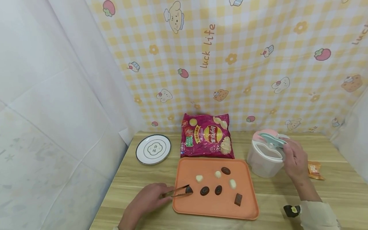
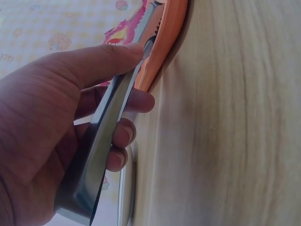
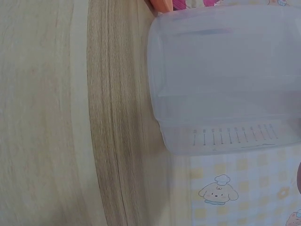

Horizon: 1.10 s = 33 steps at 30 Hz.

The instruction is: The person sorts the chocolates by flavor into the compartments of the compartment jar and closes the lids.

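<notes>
My left hand (image 1: 145, 202) grips the metal tongs (image 1: 177, 191), whose tips pinch a dark chocolate piece (image 1: 188, 189) at the left edge of the orange tray (image 1: 214, 209). My right hand (image 1: 294, 158) holds the teal lid (image 1: 272, 140) of the translucent container (image 1: 263, 159), just right of the tray. Behind the tray lie a chip bag (image 1: 206, 135) and a white plate (image 1: 153, 149) on the wooden table (image 1: 138, 185).

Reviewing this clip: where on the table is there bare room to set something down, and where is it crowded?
Bare wood shows between the plate and the left hand, and on the table between the orange tray and the right hand. It is crowded at the back: chip bag, tray and plastic container sit close.
</notes>
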### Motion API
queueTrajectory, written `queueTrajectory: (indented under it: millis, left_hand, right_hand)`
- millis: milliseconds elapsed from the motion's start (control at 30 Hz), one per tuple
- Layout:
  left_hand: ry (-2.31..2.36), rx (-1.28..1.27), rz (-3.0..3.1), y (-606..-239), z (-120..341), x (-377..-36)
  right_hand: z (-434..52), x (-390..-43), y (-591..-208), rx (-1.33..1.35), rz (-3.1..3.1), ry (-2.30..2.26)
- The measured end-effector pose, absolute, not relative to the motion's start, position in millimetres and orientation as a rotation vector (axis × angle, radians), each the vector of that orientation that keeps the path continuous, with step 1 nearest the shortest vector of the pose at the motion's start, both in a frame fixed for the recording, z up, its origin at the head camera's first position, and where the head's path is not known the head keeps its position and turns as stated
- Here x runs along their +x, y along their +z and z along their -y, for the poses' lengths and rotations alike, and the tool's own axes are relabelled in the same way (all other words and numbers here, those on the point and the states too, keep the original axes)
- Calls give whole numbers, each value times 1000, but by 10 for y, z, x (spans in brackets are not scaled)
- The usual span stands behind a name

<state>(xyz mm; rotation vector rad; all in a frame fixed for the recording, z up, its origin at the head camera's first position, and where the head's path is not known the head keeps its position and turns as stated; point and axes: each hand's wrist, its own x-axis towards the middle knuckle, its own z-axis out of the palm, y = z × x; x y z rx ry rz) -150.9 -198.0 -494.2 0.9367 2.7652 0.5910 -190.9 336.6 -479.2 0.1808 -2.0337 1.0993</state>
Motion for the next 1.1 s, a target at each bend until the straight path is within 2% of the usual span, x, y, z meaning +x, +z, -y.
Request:
queueTrajectory:
  millis: [633,867,1100]
  left_hand:
    - [517,1037,-2793,-4933,2006,-1507]
    - [532,1003,-2812,-4890,1973,-1505]
    - [460,1118,-2979,-4851,1826,-1520]
  right_hand:
    - [-3367,-1911,-4790,154,2081,1075]
    - [-3366,-1913,-4786,157,2069,1083]
    - [-3357,-1902,-4779,153,2078,1069]
